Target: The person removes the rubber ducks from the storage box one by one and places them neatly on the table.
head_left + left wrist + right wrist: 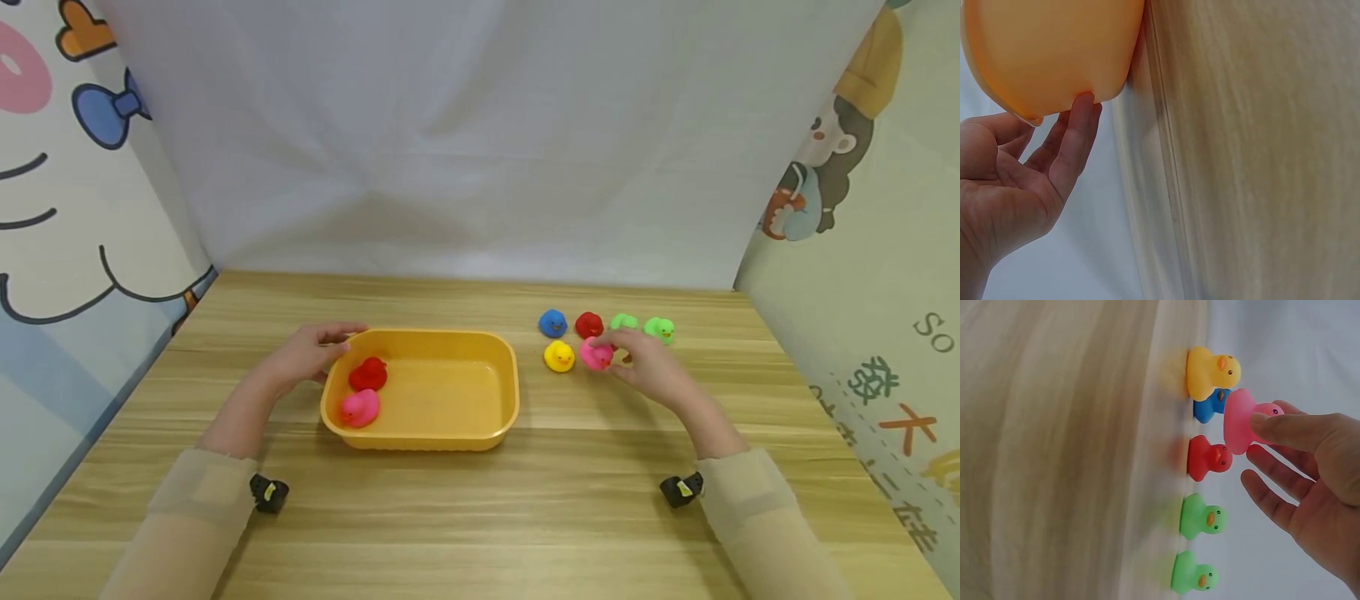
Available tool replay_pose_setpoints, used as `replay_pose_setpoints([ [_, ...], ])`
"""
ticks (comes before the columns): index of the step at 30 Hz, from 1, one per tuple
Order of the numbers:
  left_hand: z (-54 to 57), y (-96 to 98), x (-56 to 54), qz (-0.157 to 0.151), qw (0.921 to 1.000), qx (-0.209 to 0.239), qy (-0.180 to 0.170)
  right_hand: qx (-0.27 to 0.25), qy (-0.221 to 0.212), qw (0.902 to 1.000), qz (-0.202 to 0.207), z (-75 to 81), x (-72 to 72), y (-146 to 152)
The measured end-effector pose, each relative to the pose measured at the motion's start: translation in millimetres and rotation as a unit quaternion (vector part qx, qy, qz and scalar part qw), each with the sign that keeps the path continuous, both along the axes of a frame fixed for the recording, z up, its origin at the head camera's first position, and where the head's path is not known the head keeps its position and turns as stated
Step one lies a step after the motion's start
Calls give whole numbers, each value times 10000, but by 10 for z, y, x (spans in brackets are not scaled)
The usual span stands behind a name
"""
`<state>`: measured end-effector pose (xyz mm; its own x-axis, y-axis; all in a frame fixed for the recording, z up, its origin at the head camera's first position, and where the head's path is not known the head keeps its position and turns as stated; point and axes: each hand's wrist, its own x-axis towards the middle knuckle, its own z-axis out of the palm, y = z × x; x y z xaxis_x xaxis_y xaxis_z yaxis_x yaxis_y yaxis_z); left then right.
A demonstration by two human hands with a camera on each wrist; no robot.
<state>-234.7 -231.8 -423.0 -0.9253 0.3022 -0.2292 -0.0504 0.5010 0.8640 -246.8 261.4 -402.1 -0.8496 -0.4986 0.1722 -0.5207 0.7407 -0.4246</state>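
Note:
In the head view, my left hand (303, 358) is at the left end of a yellow plastic tub (442, 437). Its fingertips touch the tub's outer wall (1079, 50) in the left wrist view, fingers fairly straight. Inside the tub, at its left end, lie a red rubber duck (368, 374) and a pink one (360, 408). My right hand (645, 362) pinches another pink rubber duck (1239, 422) between thumb and fingers, the lower fingers spread. Around that duck stand a yellow duck (559, 357), a blue duck (553, 323), a red duck (589, 325) and two green ducks (659, 329).
Everything is on a wood-grain table (450, 517). A white cloth (465, 150) hangs along its back edge. Printed panels with cartoon figures stand at the left and right. A small black camera (681, 491) sits at each wrist.

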Motion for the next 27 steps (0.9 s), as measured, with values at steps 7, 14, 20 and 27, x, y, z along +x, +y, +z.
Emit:
replay_pose_setpoints([
  [7, -6, -5, -4, -6, 10000, 18, 15, 193, -104, 9996, -180, -86, -72, 18],
  [14, -8, -3, 2, -15, 10000, 65, 5, 252, -279, 9990, -231, -129, -139, 38],
  [20, 2, 0, 12, -8, 10000, 92, 15, 303, -463, 9980, -291, -137, -185, 37],
  [27, -13, -9, 2, -8, 10000, 70, 9, 308, -700, 9966, -304, -143, -213, 25],
])
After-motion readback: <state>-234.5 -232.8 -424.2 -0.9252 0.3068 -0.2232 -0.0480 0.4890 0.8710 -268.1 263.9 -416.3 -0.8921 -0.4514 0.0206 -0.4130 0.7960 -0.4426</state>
